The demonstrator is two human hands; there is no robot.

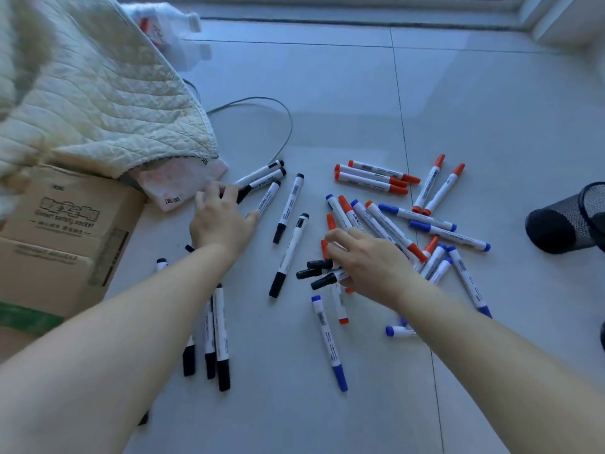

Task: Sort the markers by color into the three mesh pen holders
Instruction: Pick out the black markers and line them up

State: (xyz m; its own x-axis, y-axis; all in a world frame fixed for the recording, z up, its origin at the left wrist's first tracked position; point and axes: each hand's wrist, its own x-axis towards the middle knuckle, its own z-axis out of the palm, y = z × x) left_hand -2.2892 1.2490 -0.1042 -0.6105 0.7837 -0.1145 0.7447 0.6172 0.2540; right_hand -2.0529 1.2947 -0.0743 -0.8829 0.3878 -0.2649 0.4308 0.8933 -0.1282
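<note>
Black, red and blue capped white markers lie scattered on the tiled floor. My left hand [220, 217] reaches over a group of black markers [262, 178] near the quilt edge, fingers curled on their lower ends. My right hand [363, 260] grips a bundle of black markers [316, 272] whose caps stick out to the left, above the mixed red and blue pile [393, 224]. More black markers [216, 335] lie under my left forearm. One black mesh pen holder [569, 221] lies on its side at the right edge.
A cardboard box [62, 237] sits at the left under a cream quilt [91, 83]. A grey cable [281, 126] loops on the floor behind the markers. Three red markers [373, 176] lie side by side further back. A white plastic bottle [170, 27] lies at the top.
</note>
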